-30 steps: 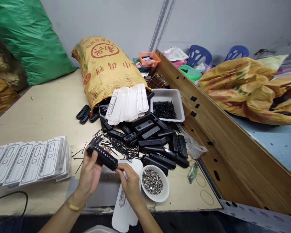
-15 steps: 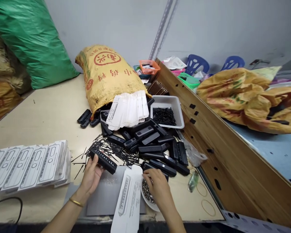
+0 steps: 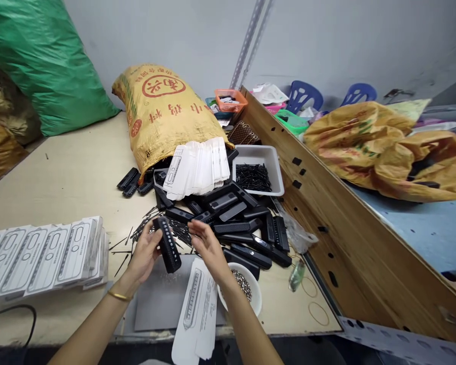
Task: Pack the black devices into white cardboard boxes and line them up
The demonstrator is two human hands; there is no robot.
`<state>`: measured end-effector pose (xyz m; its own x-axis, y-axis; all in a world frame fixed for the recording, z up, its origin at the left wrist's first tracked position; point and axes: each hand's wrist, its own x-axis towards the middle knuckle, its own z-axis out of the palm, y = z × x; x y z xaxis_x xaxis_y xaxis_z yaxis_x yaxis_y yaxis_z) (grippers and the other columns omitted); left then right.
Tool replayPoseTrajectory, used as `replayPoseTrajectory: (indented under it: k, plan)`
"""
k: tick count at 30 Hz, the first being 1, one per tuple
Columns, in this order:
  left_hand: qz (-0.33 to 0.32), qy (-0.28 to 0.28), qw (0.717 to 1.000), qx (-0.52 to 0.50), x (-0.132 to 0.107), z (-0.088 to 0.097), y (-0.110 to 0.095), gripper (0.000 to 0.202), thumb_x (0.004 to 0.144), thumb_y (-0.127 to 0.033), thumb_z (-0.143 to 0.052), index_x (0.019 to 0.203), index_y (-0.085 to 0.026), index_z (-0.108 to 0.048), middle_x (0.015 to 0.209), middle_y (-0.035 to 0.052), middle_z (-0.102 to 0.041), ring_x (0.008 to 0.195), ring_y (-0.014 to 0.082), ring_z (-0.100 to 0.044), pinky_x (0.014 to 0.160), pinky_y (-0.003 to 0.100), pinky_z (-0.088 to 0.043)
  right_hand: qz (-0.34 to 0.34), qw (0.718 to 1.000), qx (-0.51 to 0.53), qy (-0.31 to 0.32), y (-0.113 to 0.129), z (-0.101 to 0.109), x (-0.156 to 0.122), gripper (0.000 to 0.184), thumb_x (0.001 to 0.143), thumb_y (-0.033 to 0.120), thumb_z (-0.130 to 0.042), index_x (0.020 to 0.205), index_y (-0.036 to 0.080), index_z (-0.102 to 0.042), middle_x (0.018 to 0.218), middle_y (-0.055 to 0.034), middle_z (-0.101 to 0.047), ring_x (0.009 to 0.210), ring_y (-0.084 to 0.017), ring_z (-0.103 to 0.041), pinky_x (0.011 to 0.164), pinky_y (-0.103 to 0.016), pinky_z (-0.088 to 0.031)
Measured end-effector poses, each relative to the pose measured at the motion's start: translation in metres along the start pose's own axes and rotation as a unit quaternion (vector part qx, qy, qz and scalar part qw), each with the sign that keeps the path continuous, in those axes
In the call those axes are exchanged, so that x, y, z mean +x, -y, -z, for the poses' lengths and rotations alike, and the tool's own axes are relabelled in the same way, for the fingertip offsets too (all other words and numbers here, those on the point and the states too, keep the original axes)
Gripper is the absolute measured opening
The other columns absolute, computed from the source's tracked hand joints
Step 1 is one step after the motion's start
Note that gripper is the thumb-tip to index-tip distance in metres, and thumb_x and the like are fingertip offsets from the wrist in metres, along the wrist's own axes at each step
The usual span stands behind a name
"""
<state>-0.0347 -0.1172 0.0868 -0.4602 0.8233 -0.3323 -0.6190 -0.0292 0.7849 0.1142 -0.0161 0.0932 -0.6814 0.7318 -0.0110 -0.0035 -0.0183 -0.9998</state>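
Holds blk case point(image 3: 168, 247) pinched in L hand point(image 3: 148, 252), left of bowl point(image 3: 257, 298); has R hand point(image 3: 208, 247) part-spread, apart. Looks elongated, tilted, w/ pale-marked row.

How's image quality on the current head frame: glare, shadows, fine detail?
Head view: lighting fairly even, shadows soft; head view: sheen on the green sack, glints on the metal pieces; head view: pale marks on the held black case too small to read.
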Motion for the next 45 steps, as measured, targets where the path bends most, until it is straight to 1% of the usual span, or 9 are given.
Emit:
replayPoseTrajectory:
  k: [2, 5, 8, 10, 13, 19, 29, 36, 45]
  plan:
    - [0.057, 0.069, 0.995, 0.035, 0.002, -0.006, -0.004, 0.069, 0.076, -0.036, -0.065, 0.135, -0.031, -0.029, 0.099, 0.004, -0.064, 0.077, 0.0131, -0.063, 0.071, 0.026, -0.049, -0.017, 0.992, 0.123, 0.031, 0.003, -0.015, 0.014, 0.049, 0.077, 0.046, -0.061, 0.12, 0.027, -0.049, 0.124, -0.0057, -0.055, 0.112, -0.021, -0.052, 0.092, -0.036, -0.042]
    - [0.099, 0.115, 0.988, 0.022, 0.005, -0.011, -0.009, 0.088, 0.074, -0.034, -0.068, 0.141, -0.031, -0.01, 0.109, 0.0058, -0.062, 0.088, 0.0141, -0.062, 0.078, 0.026, -0.048, -0.065, 0.974, 0.212, 0.051, 0.004, -0.038, 0.025, 0.04, 0.072, 0.044, -0.067, 0.104, 0.023, -0.058, 0.1, -0.0049, -0.065, 0.091, -0.02, -0.061, 0.08, -0.033, -0.048]
    - [0.106, 0.13, 0.986, 0.019, 0.002, -0.003, -0.009, 0.097, 0.073, -0.036, -0.069, 0.142, -0.026, -0.002, 0.106, 0.0081, -0.062, 0.088, 0.0147, -0.062, 0.077, 0.026, -0.048, -0.055, 0.959, 0.275, -0.05, 0.001, -0.053, 0.023, 0.027, 0.073, 0.038, -0.067, 0.092, 0.023, -0.055, 0.075, 0.0023, -0.062, 0.072, -0.014, -0.061, 0.07, -0.029, -0.05]
    - [0.116, 0.181, 0.975, 0.055, -0.003, 0.008, -0.008, 0.091, 0.071, -0.038, -0.07, 0.141, -0.022, -0.014, 0.093, 0.0079, -0.064, 0.075, 0.016, -0.064, 0.067, 0.029, -0.05, -0.03, 0.944, 0.31, -0.11, -0.002, -0.056, 0.018, 0.026, 0.071, 0.034, -0.069, 0.089, 0.024, -0.052, 0.072, 0.005, -0.057, 0.069, -0.012, -0.059, 0.074, -0.03, -0.05]
    - [0.092, 0.219, 0.968, 0.08, -0.016, 0.023, -0.006, 0.064, 0.073, -0.038, -0.067, 0.127, -0.018, -0.04, 0.083, 0.0067, -0.064, 0.065, 0.0157, -0.062, 0.058, 0.028, -0.05, -0.027, 0.929, 0.351, -0.114, -0.002, -0.053, 0.009, 0.026, 0.068, 0.027, -0.07, 0.085, 0.024, -0.05, 0.074, 0.0062, -0.05, 0.068, -0.009, -0.054, 0.079, -0.032, -0.048]
    - [-0.091, 0.051, 0.994, 0.039, -0.046, 0.031, 0.001, 0.026, 0.079, -0.035, -0.06, 0.099, -0.018, -0.058, 0.094, 0.0085, -0.063, 0.084, 0.0187, -0.061, 0.077, 0.034, -0.05, 0.028, 0.908, 0.381, -0.172, 0.011, -0.046, -0.004, 0.021, 0.07, 0.026, -0.063, 0.078, 0.024, -0.044, 0.07, 0.006, -0.036, 0.062, -0.009, -0.044, 0.071, -0.03, -0.047]
    - [-0.236, -0.056, 0.969, 0.043, -0.052, 0.018, 0.024, 0.008, 0.071, -0.024, -0.069, 0.069, -0.019, -0.064, 0.078, 0.0032, -0.059, 0.08, 0.0161, -0.054, 0.072, 0.025, -0.046, 0.052, 0.87, 0.456, -0.179, 0.027, -0.061, -0.012, 0.021, 0.07, 0.018, -0.059, 0.079, 0.024, -0.042, 0.072, 0.0048, -0.032, 0.063, -0.01, -0.042, 0.068, -0.027, -0.046]
    - [-0.199, -0.141, 0.97, 0.006, -0.051, 0.016, 0.038, 0.015, 0.069, -0.03, -0.071, 0.068, -0.018, -0.062, 0.076, 0.0033, -0.058, 0.08, 0.0171, -0.053, 0.07, 0.025, -0.044, 0.044, 0.89, 0.408, -0.197, 0.021, -0.067, -0.015, 0.019, 0.072, 0.024, -0.058, 0.078, 0.025, -0.041, 0.072, 0.0048, -0.033, 0.064, -0.011, -0.042, 0.073, -0.031, -0.045]
    - [-0.157, -0.169, 0.973, -0.02, -0.045, 0.013, 0.041, 0.018, 0.067, -0.032, -0.073, 0.071, -0.018, -0.063, 0.073, 0.0009, -0.058, 0.074, 0.0139, -0.051, 0.067, 0.022, -0.042, 0.056, 0.905, 0.357, -0.227, 0.01, -0.068, -0.018, 0.017, 0.074, 0.026, -0.057, 0.078, 0.026, -0.04, 0.072, 0.0046, -0.033, 0.065, -0.011, -0.043, 0.072, -0.032, -0.045]
